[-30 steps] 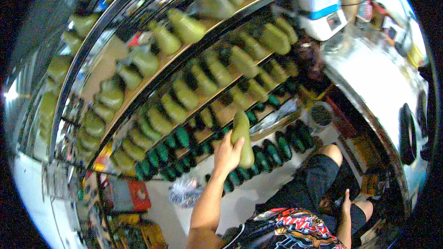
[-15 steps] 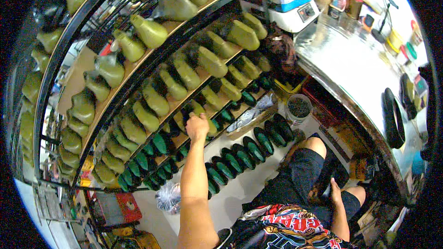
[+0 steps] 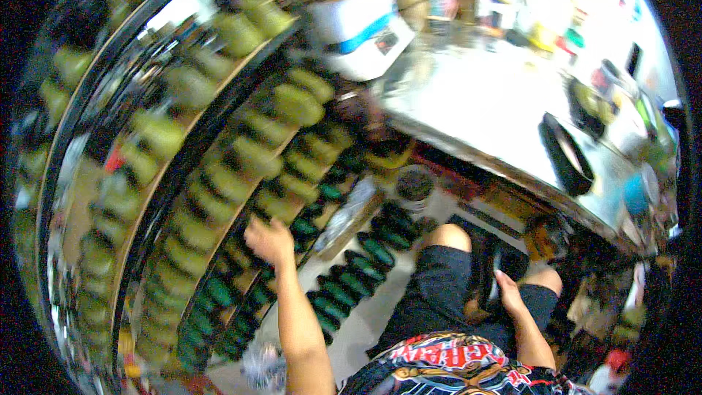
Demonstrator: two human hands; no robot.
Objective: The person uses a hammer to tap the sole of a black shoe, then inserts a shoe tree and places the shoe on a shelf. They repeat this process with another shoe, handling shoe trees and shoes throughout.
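Note:
My left hand (image 3: 269,240) reaches out in front of a shelf rack, beside rows of olive-green shoe lasts (image 3: 228,179). Motion smears its fingers, and whether it grips a last does not show. Dark green pointed shoe forms (image 3: 355,276) stand in a row on the floor to the right of that forearm. My right hand (image 3: 508,291) is by my lap between the knees, its fingers closed against a dark object with a pale edge (image 3: 495,267). What that object is cannot be made out.
A white worktop (image 3: 468,102) curves along the right, with a black shoe (image 3: 567,153) on it. Beneath its near corner stands a bucket (image 3: 415,186) of dark bits. A clear plastic bag (image 3: 263,366) lies on the floor beside my left forearm. The black shelf frame (image 3: 175,150) rises at left.
The view has swung, shifting the rack and worktop leftward. My left hand has drawn back from the olive last it was touching. My right hand now closes on the dark object in my lap.

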